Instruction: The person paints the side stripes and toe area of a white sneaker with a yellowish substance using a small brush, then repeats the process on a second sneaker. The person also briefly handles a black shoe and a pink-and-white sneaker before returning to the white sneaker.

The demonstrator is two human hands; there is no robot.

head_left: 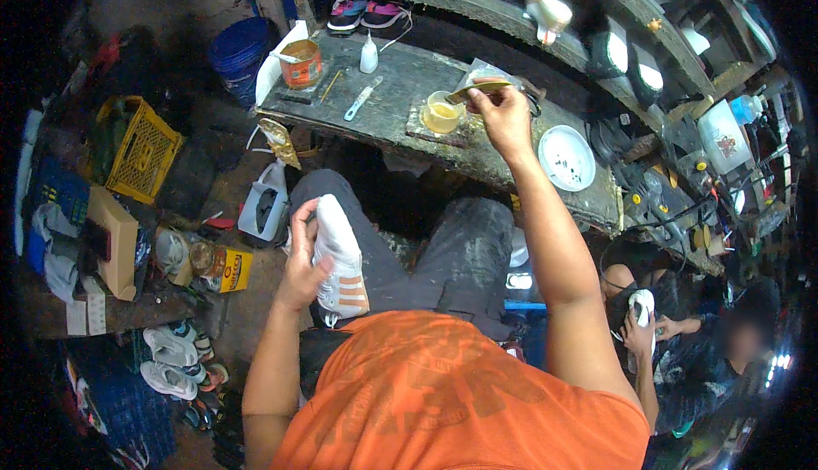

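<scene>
My left hand (pixel 300 264) grips a white shoe (pixel 340 253) with tan stripes, held toe-up against my left thigh. Over the bench, my right hand (pixel 501 112) pinches a flat, thin olive-yellow tool (pixel 479 88); its exact kind is unclear. The tool's left end reaches the rim of a small see-through jar (pixel 441 115) of yellowish, glue-like stuff. That jar stands on a crusted board (pixel 429 129) near the bench's front edge. To the right of my right wrist sits a round white bowl (pixel 566 158) with small dark bits in it.
The bench (pixel 375 116) also bears an orange tin (pixel 300 65), a white squeeze bottle (pixel 368 54) and a knife-like tool (pixel 364 98). A yellow crate (pixel 145 150) and several shoes (pixel 175 359) lie left. At lower right, another person's hands (pixel 641 332) hold a white shoe.
</scene>
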